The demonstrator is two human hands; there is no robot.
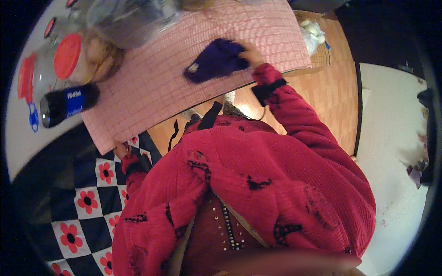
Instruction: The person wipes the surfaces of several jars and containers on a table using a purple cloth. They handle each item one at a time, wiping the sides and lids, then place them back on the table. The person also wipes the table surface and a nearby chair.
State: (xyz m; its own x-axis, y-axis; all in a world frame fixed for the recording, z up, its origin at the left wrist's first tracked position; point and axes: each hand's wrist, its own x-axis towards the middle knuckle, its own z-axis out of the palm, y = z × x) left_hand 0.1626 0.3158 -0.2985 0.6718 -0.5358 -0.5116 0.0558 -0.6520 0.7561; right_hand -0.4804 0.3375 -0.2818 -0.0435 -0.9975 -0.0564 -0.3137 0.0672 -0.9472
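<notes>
My right hand [253, 55] is on the right end of a dark purple cloth [217, 62], its fingers closed over the bunched fabric. The cloth lies crumpled on a pink checked tablecloth [152, 86], close to the table's near edge, and shows a small pale patch at its left end. My left hand [121, 149] is low at the left, touching the near left corner of the tablecloth. Part of its fingers is hidden, so its grip is unclear. Both sleeves are red, with dark bands at the wrists.
Clear jars with red lids [68, 56] and a dark bottle with a blue label [70, 103] crowd the table's left end. Blurred clear plastic [133, 20] is behind them. A flower-patterned checked cloth [88, 200] hangs at left. A white bag [311, 36] sits beyond the right edge, over wooden flooring [336, 89].
</notes>
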